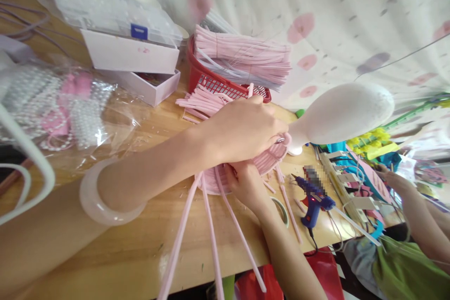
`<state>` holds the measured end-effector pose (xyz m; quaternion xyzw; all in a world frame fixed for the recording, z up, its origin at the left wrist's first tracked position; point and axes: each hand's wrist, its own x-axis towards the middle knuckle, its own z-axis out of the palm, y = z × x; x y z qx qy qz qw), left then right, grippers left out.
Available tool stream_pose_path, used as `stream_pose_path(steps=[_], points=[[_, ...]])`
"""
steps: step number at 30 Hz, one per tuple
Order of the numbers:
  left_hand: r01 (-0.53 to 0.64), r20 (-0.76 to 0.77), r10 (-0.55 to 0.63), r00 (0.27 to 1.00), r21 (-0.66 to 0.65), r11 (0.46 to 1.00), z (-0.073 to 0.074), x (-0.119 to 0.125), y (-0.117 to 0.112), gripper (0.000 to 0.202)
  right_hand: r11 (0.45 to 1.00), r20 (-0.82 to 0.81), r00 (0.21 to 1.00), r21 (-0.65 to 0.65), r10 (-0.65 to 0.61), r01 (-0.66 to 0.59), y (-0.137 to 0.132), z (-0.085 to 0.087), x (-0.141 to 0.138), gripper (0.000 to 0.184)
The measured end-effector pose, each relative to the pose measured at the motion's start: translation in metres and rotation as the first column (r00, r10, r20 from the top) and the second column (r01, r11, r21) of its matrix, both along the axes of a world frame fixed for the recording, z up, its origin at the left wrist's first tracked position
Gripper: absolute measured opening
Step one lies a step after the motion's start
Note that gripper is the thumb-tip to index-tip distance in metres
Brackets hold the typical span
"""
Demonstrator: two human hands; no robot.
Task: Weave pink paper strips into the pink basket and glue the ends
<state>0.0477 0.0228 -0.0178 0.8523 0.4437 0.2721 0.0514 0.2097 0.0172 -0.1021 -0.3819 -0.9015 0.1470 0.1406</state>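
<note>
A rounded pink piece woven from pipe cleaners (272,158) is held up over the table between both hands. My left hand (249,126), with a pale bangle (92,192) on its wrist, reaches across from the left, its fingers curled closed over the top edge of the piece. Below it, my right hand (248,185) is closed on the near side; its fingertips are partly hidden. Several loose pink pipe cleaners (213,234) stick out from the piece towards the table's front edge. One short end rises above my left knuckles.
A red basket (197,72) with pipe-cleaner bundles (242,49) stands behind. At left lie bagged pearl strings (84,112) and boxes (130,51). To the right are a white head form (348,112), a lit blue glue gun (311,201), a tape roll (281,211) and a co-worker's arm (418,211).
</note>
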Motion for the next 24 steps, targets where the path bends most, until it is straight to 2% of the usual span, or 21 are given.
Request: stream_pose_path(steps=[10, 16, 24], points=[[0.003, -0.003, -0.003, 1.000, 0.043, 0.999, -0.0015, -0.0007, 0.0011, 0.034, 0.998, -0.058, 0.997, -0.047, 0.043, -0.046, -0.0028, 0.0032, 0.0015, 0.036], [0.000, -0.009, 0.000, 1.000, 0.009, 1.000, -0.0005, 0.0001, 0.0009, 0.036, 0.998, -0.026, 0.999, -0.051, 0.040, -0.041, -0.0036, 0.0027, 0.0014, 0.037], [-0.003, -0.004, 0.003, 1.000, 0.042, 0.999, -0.0025, -0.0004, 0.0018, 0.035, 0.997, -0.023, 0.998, -0.060, 0.051, -0.052, -0.0029, 0.0014, 0.0026, 0.039]])
